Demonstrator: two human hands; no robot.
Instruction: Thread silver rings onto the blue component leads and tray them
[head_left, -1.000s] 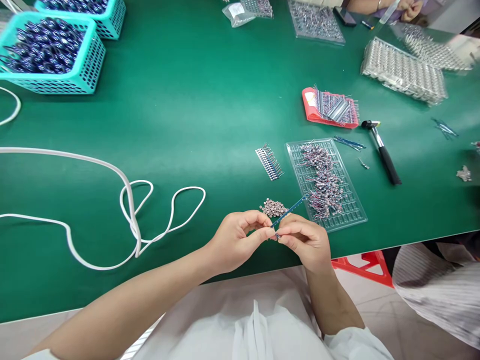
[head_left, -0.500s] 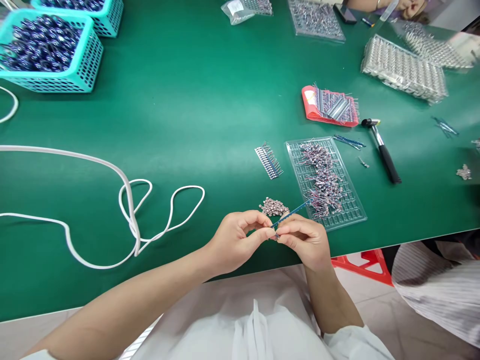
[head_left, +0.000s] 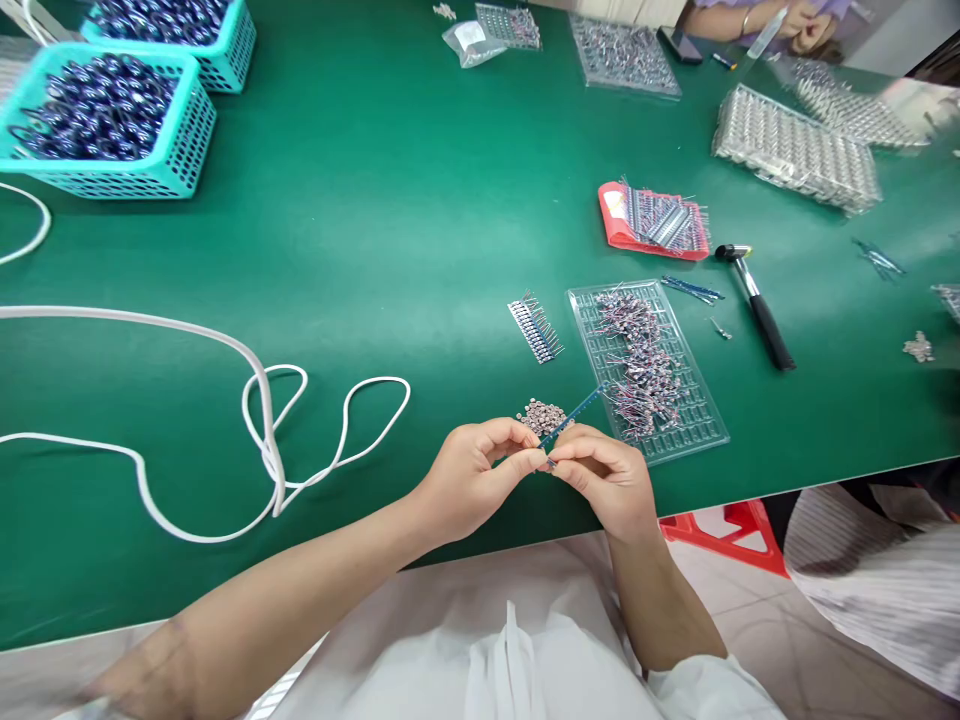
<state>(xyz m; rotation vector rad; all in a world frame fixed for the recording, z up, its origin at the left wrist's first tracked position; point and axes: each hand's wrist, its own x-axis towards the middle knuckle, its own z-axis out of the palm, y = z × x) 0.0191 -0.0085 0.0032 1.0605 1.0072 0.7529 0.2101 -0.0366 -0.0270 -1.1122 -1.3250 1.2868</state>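
My left hand (head_left: 469, 480) and my right hand (head_left: 604, 478) meet in a pinch just above the near table edge. Between their fingertips they hold the near end of a thin blue strip (head_left: 574, 414), which slants up and right toward a clear tray (head_left: 694, 425). A tiny part sits at the pinch; I cannot make it out. A small heap of round pinkish parts (head_left: 544, 416) lies just beyond my fingers. The tray carries a tangle of small wired components (head_left: 637, 360). A short comb-like row of blue pinned parts (head_left: 536, 328) lies left of the tray.
A white cable (head_left: 259, 400) loops over the green table (head_left: 390, 210) at left. Two teal baskets (head_left: 161, 170) of dark blue parts stand far left. A red pad (head_left: 615, 225) with pins, a small hammer (head_left: 754, 305) and stacked clear trays (head_left: 795, 150) lie right. Another person's hands (head_left: 795, 22) work opposite.
Both hands keep the same pinch on the blue strip. The view has tilted slightly, so the table items sit a little lower and left in frame.
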